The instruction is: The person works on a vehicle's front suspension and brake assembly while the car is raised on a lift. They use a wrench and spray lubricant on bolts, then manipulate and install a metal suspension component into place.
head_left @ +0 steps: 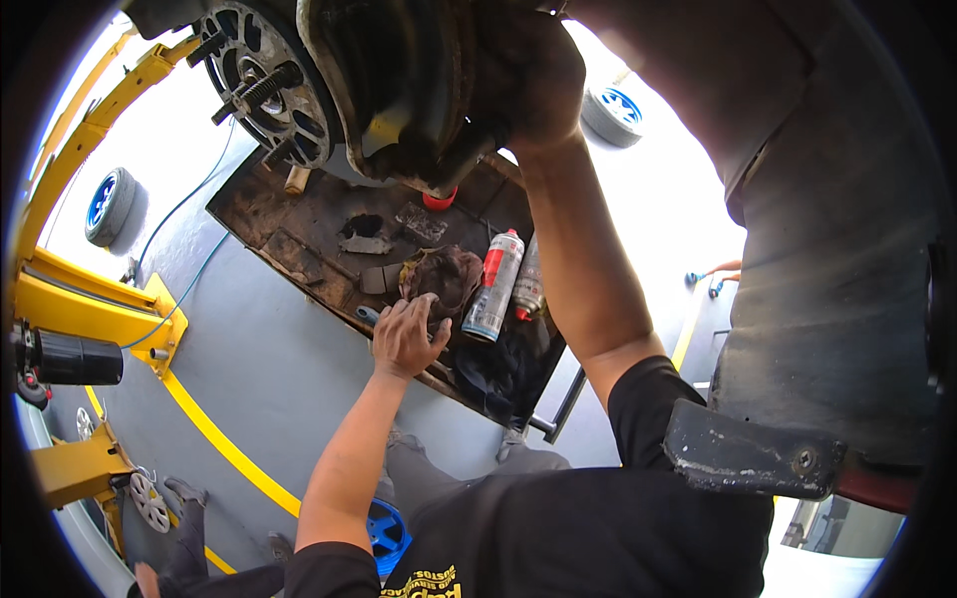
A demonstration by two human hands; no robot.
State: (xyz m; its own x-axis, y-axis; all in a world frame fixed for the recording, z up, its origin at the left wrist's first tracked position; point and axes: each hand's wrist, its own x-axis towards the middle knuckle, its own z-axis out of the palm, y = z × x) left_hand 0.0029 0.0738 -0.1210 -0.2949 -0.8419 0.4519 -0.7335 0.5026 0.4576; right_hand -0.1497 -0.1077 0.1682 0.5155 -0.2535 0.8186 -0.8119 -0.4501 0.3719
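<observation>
My left hand (407, 329) rests with bent, slightly parted fingers on a crumpled brown rag (444, 279), beside a blue-handled tool (366, 313), in a grimy metal tray (254, 204). My right hand (538, 95) is raised, fingers wrapped round a dark metal part (439, 70) of the raised vehicle, partly in shadow. A wheel hub (261, 110) with protruding studs hangs left of it. Two spray cans (493, 289) lie right of the rag, near a red round cap (440, 199).
A yellow lift post (75, 289) and hose stand left. Loose tyres (110, 206) lie on the floor. Dark bodywork (817, 299) fills the right. Another person's leg (184, 538) shows lower left, another's hand (726, 269) at right. A blue wheel (389, 538) is below.
</observation>
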